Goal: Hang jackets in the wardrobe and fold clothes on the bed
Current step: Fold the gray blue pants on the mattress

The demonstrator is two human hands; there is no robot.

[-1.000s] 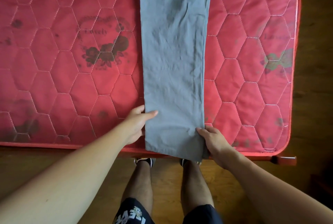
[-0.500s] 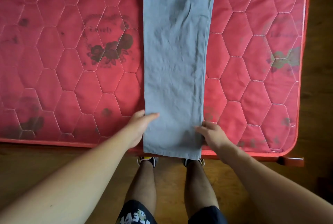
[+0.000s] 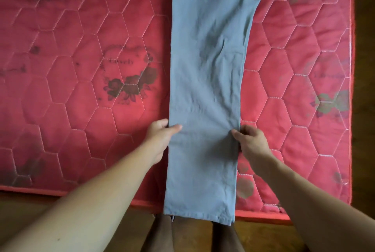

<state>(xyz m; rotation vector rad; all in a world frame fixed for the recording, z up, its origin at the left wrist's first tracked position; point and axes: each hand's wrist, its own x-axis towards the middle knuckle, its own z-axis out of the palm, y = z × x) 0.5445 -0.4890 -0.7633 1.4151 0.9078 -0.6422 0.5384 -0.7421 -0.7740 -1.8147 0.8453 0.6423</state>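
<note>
L hand (image 3: 160, 136) grips the left edge of the grey trousers (image 3: 207, 89), thumb on top. The trousers lie lengthwise on the red bed (image 3: 71, 109), w/ creases mid-length & the hem hanging over the near edge. R hand (image 3: 251, 140) pinches the right edge opposite; risk: if one hand lifts ahead of the other the fold goes skewed, & the hanging hem could drag the layers apart.

Matt grey cloth trousers (image 3: 207, 93), quilted red fabric mattress (image 3: 81, 109)
</note>
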